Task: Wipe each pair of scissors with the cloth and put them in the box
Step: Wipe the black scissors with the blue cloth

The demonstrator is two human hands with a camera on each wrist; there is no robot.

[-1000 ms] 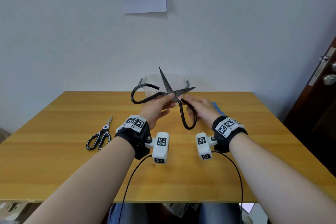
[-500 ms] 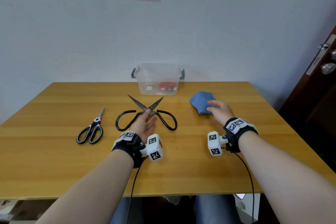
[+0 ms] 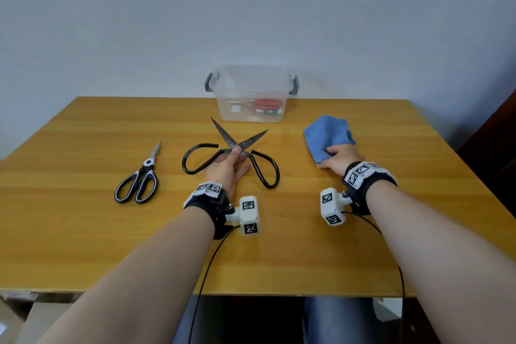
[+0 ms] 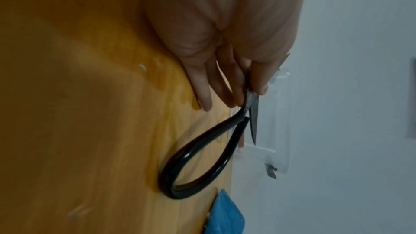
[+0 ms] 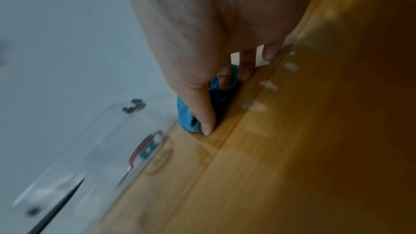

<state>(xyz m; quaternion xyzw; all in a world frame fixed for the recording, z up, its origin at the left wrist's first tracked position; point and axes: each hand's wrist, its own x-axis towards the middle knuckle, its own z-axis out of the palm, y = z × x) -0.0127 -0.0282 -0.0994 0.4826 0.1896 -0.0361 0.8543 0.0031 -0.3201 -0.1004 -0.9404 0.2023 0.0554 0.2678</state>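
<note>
Black iron scissors (image 3: 231, 156), blades spread in a V: pinched at the pivot between thumb and fingertips of the left hand (image 3: 224, 169), handle loops hanging either side of the fingers, just above the table (image 3: 83, 232). Right hand (image 3: 339, 155) grips the near edge of the blue cloth (image 3: 326, 134), fingers curled into it. Clear box (image 3: 251, 92) beyond both sets of fingertips, red-handled scissors (image 3: 265, 104) inside. Black-and-white scissors (image 3: 139, 181) lie left of the left hand.

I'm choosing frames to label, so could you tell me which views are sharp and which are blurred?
Head view: sharp and evenly lit, table edges bowed by the wide lens. Left wrist view: dim, slightly soft, though the left hand pinching the black scissors reads clearly. Right wrist view: motion-blurred, smearing the box and cloth.
</note>
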